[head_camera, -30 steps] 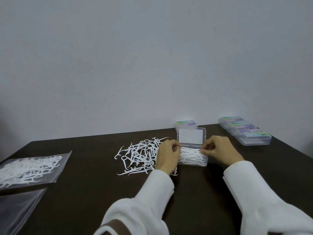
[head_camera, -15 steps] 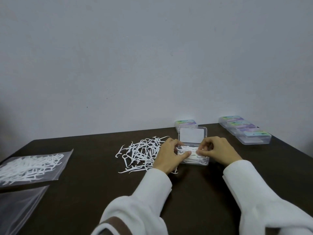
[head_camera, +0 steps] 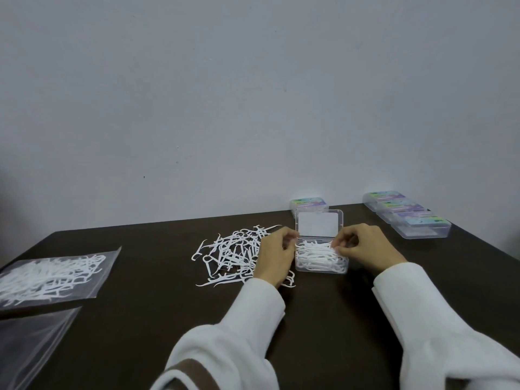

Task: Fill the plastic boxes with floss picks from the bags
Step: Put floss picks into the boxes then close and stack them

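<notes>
— Looking down at our two hands, what do we see in them?
— Our right hand [head_camera: 363,249] has its fingers curled, the tips pinching floss picks at the right end of the open box [head_camera: 320,267]. The box sits directly under those fingertips, heaped with white picks, its lid [head_camera: 318,225] standing up on the far side.
— And our left hand [head_camera: 274,256]?
— It rests against the left end of the box, fingers bent toward the rim. We cannot tell whether it holds anything.
— Where are the rest of the picks?
— A loose pile [head_camera: 233,254] lies just left of our left hand, touching it, on the dark table [head_camera: 157,311]. Well off to the left lies a bag [head_camera: 53,273] of picks.
— Other boxes?
— One closed box [head_camera: 308,204] just behind the lid, and a row of closed boxes [head_camera: 405,213] beyond our right hand, apart from it.
</notes>
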